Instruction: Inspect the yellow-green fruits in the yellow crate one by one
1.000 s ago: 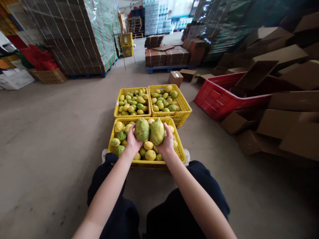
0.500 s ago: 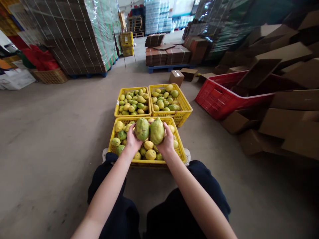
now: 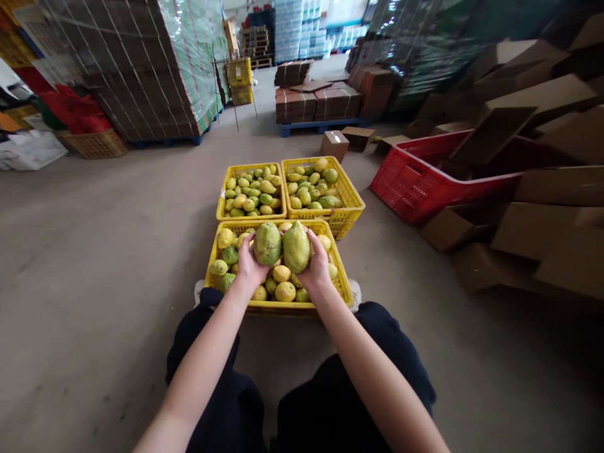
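Our left hand [image 3: 251, 263] curls half-closed round the green fruit [image 3: 267, 244], our right hand [image 3: 316, 264] likewise the yellower one [image 3: 296, 248], and any slackening could drop either, bruised, into the crate [image 3: 283, 305]!

No readable text, no legible labels or brands, no numbers or signs made out

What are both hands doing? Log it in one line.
left hand: holds green fruit | right hand: holds yellow-green fruit | below: near yellow crate | beyond: two yellow crates
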`<move>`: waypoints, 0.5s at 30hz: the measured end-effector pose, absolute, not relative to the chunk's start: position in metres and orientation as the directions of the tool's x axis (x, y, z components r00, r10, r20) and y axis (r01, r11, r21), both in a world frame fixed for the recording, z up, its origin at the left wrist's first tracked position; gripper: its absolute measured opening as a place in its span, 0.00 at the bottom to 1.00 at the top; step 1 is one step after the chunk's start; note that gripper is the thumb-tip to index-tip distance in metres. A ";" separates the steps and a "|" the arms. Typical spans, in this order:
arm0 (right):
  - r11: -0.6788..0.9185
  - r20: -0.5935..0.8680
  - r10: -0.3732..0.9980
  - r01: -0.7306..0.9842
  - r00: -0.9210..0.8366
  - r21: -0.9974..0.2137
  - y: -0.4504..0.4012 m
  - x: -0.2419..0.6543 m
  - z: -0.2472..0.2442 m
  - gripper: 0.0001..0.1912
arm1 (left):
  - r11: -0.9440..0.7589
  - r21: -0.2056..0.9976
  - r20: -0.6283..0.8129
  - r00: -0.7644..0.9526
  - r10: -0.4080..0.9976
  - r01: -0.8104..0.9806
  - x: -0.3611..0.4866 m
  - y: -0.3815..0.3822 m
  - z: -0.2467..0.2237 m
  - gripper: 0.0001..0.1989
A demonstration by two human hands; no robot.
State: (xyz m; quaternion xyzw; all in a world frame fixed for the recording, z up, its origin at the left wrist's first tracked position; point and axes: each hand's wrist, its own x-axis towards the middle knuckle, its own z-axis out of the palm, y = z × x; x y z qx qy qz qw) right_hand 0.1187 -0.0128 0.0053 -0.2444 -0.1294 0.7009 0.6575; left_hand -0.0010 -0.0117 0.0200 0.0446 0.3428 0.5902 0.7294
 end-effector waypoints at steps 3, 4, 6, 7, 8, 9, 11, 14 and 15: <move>-0.118 -0.194 0.981 -0.868 -0.026 -0.482 -0.015 0.118 0.010 0.12 | 0.294 0.492 -0.423 0.070 0.904 -0.819 -0.002 -0.012 0.020 0.14; -0.130 -0.197 0.980 -0.868 -0.038 -0.478 -0.016 0.118 0.012 0.12 | 0.289 0.499 -0.416 0.067 0.907 -0.817 -0.002 -0.011 0.020 0.13; -0.159 -0.198 0.978 -0.861 -0.070 -0.484 -0.018 0.117 0.017 0.11 | 0.277 0.513 -0.410 0.052 0.911 -0.813 -0.003 -0.011 0.020 0.12; -0.175 -0.202 0.976 -0.854 -0.084 -0.490 -0.018 0.116 0.019 0.10 | 0.277 0.519 -0.413 0.047 0.910 -0.809 -0.003 -0.011 0.020 0.12; -0.190 -0.210 0.973 -0.848 -0.095 -0.495 -0.019 0.115 0.020 0.10 | 0.283 0.524 -0.417 0.048 0.908 -0.803 -0.004 -0.010 0.020 0.12; -0.205 -0.225 0.969 -0.842 -0.102 -0.498 -0.019 0.114 0.021 0.09 | 0.295 0.527 -0.424 0.055 0.904 -0.797 -0.004 -0.009 0.019 0.12; -0.234 -0.269 0.957 -0.837 -0.109 -0.494 -0.018 0.112 0.021 0.08 | 0.330 0.519 -0.461 0.067 0.885 -0.789 -0.005 -0.008 0.018 0.14; -0.273 -0.332 0.936 -0.833 -0.115 -0.482 -0.015 0.112 0.016 0.09 | 0.359 0.496 -0.545 0.039 0.838 -0.790 -0.008 -0.008 0.015 0.13; -0.294 -0.346 0.929 -0.828 -0.130 -0.478 -0.013 0.112 0.013 0.09 | 0.361 0.490 -0.565 0.027 0.825 -0.793 -0.009 -0.008 0.014 0.13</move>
